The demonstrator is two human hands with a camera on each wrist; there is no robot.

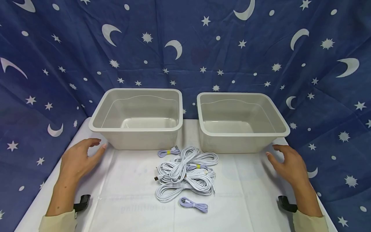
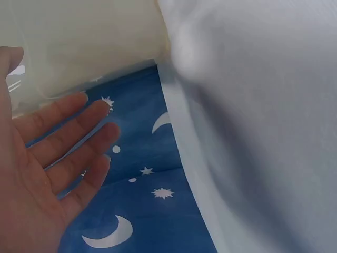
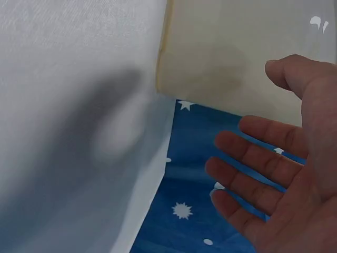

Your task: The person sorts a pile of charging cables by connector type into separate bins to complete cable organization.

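Note:
My left hand (image 1: 79,159) hovers beside the front left corner of the left beige plastic bin (image 1: 142,140), holding nothing. In the left wrist view its fingers (image 2: 79,134) are spread and lightly bent. Near the front right corner of the right beige bin (image 1: 232,143) is my right hand (image 1: 291,164), likewise holding nothing, its fingers (image 3: 258,163) apart. Both bins stand upright with nothing inside. Between the hands lies a pile of coiled white cables (image 1: 188,174). One bundled lavender cable (image 1: 194,205) lies in front of it, another (image 1: 168,152) behind it, and a third (image 1: 197,167) on top.
A white cloth (image 1: 133,193) covers the table. Dark blue fabric (image 1: 191,38) with moons and stars hangs behind the bins and down both sides. Black wrist cameras (image 1: 82,203) sit at the inner side of each wrist.

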